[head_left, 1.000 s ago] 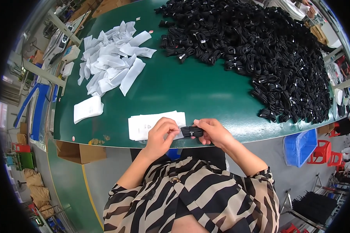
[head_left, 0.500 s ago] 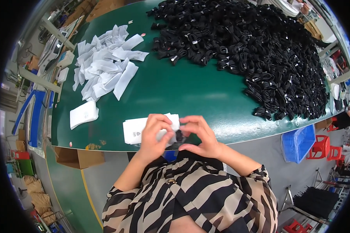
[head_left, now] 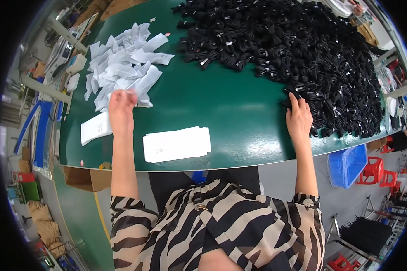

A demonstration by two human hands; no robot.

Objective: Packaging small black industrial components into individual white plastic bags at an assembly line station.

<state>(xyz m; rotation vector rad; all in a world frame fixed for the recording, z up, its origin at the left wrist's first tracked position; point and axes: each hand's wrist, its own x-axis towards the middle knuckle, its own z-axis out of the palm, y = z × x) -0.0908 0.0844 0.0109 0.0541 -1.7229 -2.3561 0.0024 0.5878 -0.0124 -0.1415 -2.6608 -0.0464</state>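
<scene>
My left hand (head_left: pixel 122 108) is over the near edge of a heap of filled white pouches (head_left: pixel 122 70). Its fingers are bent and a little blurred, the thumb apart, and I see nothing held in them. My right hand (head_left: pixel 299 118) lies at the left edge of a large heap of bundled black cables (head_left: pixel 276 40). Its fingers stretch forward and touch a bundle; the thumb is partly hidden. Between the hands, near the front edge, a stack of flat white pouches (head_left: pixel 176 144) rests on the green table (head_left: pixel 221 104).
Another white stack (head_left: pixel 95 128) lies left of my left forearm. Below the table stand a cardboard box (head_left: pixel 83 178) at left and a blue bin (head_left: pixel 347 166) at right, with red stools (head_left: pixel 371 170) beside it. Metal posts flank the table.
My hands were together over the white stack, around a pouch and something dark. They have moved apart: left to the pouch heap, right to the cables. The stack now shows uncovered.
</scene>
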